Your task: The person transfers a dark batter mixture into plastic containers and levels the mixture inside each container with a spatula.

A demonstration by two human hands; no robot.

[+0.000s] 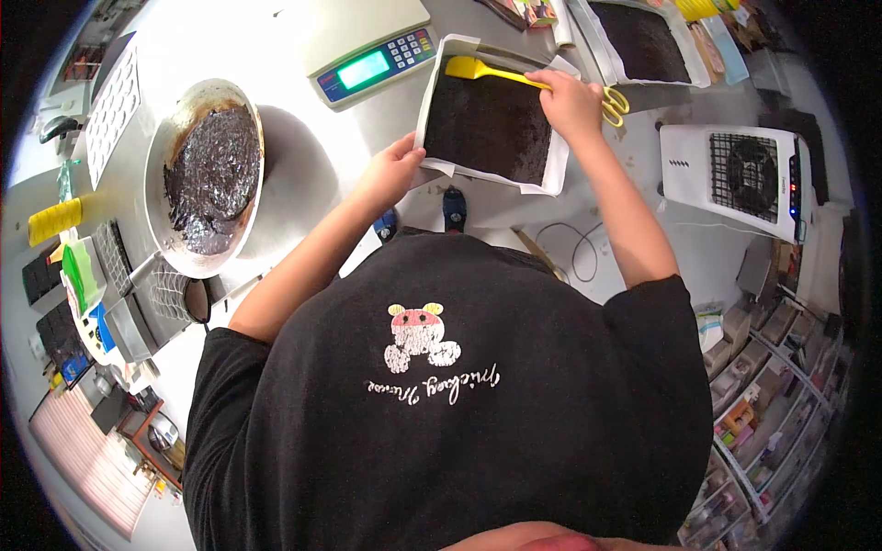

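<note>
**Spatula on dark slab, both hands at tray**

Nearest the cam: black shirt point(459, 413) w/ a small cartoon print, arms reaching fwd over a steel table point(294, 156).

L hand point(397, 170) is clamped on the near-L corner of a paper-lined tray point(432, 92), thumb on top of the paper edge. The tray sits on the table straight ahead, filled w/ a flat dark slab point(487, 129).

R hand point(571, 103) is at the tray's far-R corner, fist closed round the handle of a yellow spatula point(487, 71). The blade lies at the slab's far-L edge, the handle running along the far rim. Yellow-handled scissors point(614, 103) lie just beside the R hand, partly hidden by it.

L of the tray, well apart: a big metal pan point(197, 101) holding more dark mix, lumpy and glossy. R of the tray, lower down: a white fan unit point(735, 174) w/ a black grille.

Farther back: a scale point(372, 55) w/ a lit green display, near the tray's far-L corner. Farthest, top R: a 2nd tray point(643, 41), also lined and dark-filled.
</note>
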